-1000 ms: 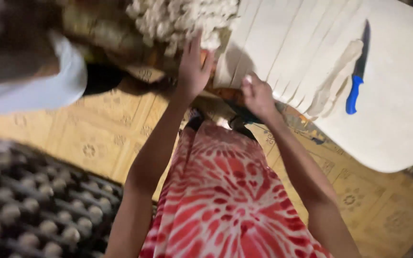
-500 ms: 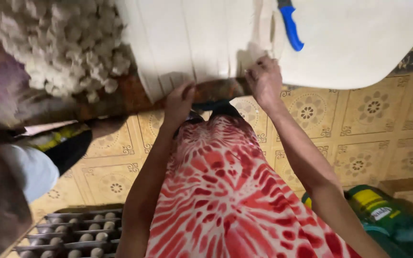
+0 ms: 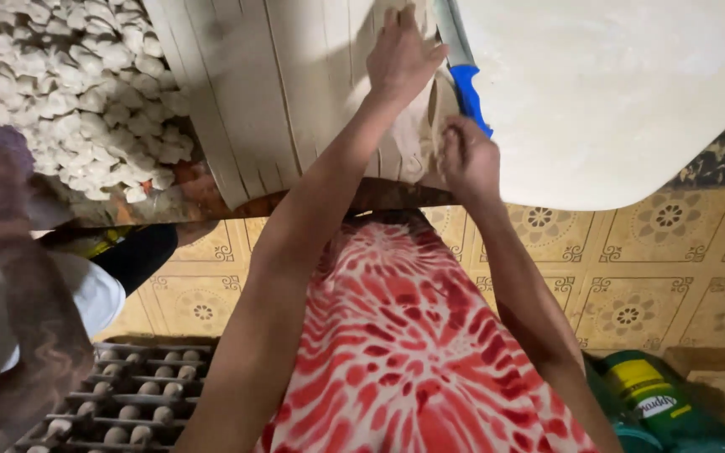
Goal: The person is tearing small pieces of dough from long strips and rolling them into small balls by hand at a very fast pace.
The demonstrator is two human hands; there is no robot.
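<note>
A sheet of pale dough cut into long strips (image 3: 295, 92) lies on the table in front of me. My left hand (image 3: 400, 54) presses flat on the strips near their far end, fingers spread. My right hand (image 3: 467, 159) pinches the near end of one strip at the table edge. Next to both hands lies a knife with a blue handle (image 3: 467, 88), on the uncut round of dough (image 3: 614, 92) to the right.
A heap of small dough pieces (image 3: 69, 92) fills the table's left side. Another person in a white top (image 3: 52, 310) is at the left. A dark rack with round pieces (image 3: 119, 403) sits on the patterned floor. Green containers (image 3: 656, 394) stand lower right.
My view has shifted, bringing the table closer. My left hand moved up from the table edge onto the strips. My right hand now pinches a strip end beside the knife.
</note>
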